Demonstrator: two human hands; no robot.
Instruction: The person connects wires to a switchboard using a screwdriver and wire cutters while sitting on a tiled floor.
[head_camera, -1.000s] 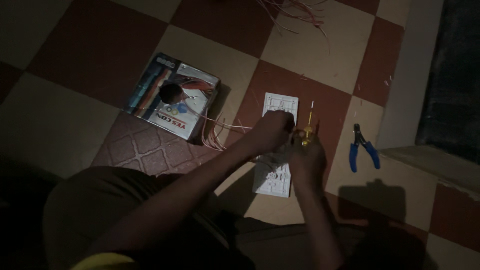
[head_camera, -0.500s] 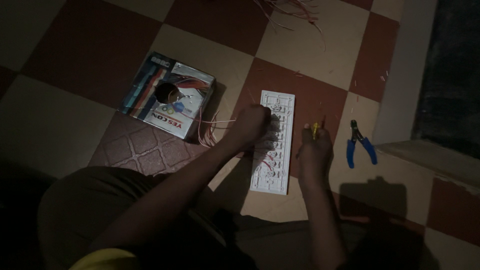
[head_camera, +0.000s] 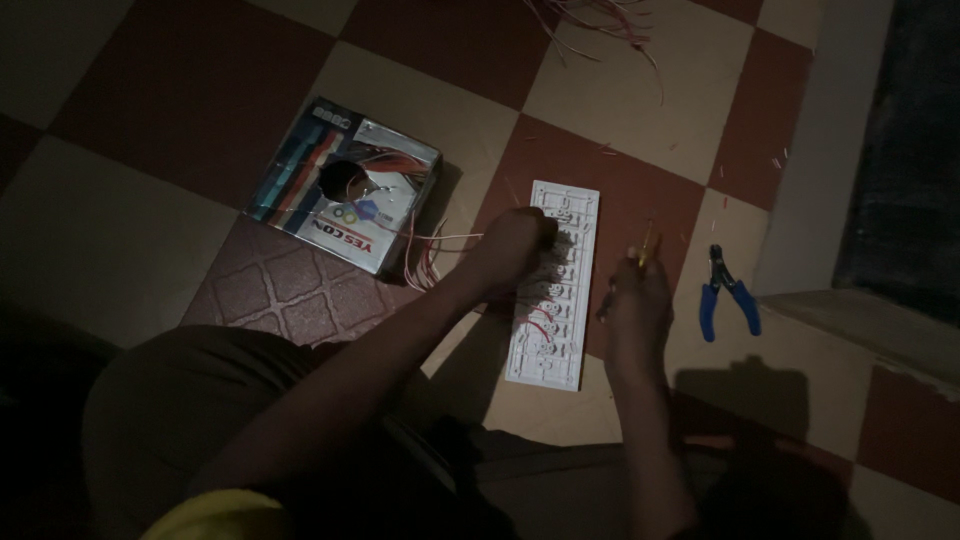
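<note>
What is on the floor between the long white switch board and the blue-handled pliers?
In the head view, the right hand, gripping a small yellow-handled screwdriver, sits between the long white switch board and the blue-handled pliers. Otherwise only bare floor tile shows there.

A checkered floor (head_camera: 150, 230) of cream and reddish-brown tiles carries everything. On it lie a long white switch plate (head_camera: 553, 290), a printed wire box (head_camera: 345, 185), blue-handled pliers (head_camera: 728, 295), and loose red wire strands (head_camera: 600, 20) near the top edge.
</note>
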